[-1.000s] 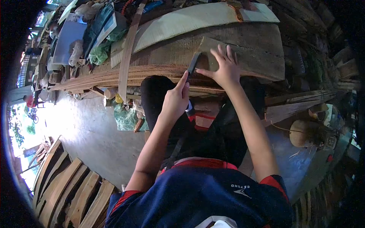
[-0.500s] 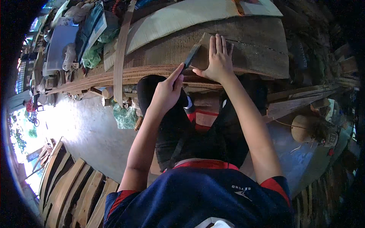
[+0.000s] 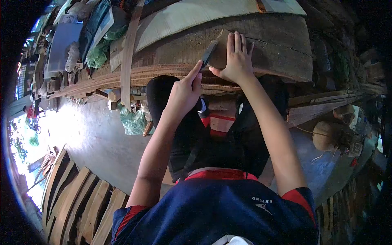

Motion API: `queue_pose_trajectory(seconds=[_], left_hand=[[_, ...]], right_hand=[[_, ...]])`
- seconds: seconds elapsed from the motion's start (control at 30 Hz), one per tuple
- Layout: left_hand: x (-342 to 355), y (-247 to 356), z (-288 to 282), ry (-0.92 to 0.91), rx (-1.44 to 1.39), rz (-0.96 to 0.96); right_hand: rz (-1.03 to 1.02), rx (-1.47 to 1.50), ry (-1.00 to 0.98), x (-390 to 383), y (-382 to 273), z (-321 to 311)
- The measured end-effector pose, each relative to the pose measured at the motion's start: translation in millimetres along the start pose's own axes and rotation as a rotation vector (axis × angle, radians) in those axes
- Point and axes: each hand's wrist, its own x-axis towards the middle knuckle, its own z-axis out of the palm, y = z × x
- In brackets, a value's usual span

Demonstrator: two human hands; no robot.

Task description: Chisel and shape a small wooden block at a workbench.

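1. Gripping the near end of a dark flat tool (image 3: 210, 52) at the upper centre of the frame, my left hand (image 3: 182, 94) points its index finger along it
2. My right hand (image 3: 237, 64), apart from the left, lies with fingers extended on a wooden piece (image 3: 219, 54), also upper centre
3. The tool runs along that piece's left edge
4. Beneath is a broad brown board (image 3: 283, 51)
5. Wooden slats (image 3: 72, 200) fill the frame's lower left

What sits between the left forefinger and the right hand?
Head view: a dark flat tool gripped by the left hand, then part of the wooden piece under the right hand.
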Motion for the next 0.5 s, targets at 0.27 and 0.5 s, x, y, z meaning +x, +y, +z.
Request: queue_pose_trajectory(seconds=[0.27,0.5], left_hand=[[-1,-3,10,0.006,-0.090,-0.035],[-2,-11,15,0.045,-0.043,0.067]], right_hand=[[0.022,-0.027,-0.013,1,-1,0],[0.025,-0.038,-0.040,2,-5,-1]])
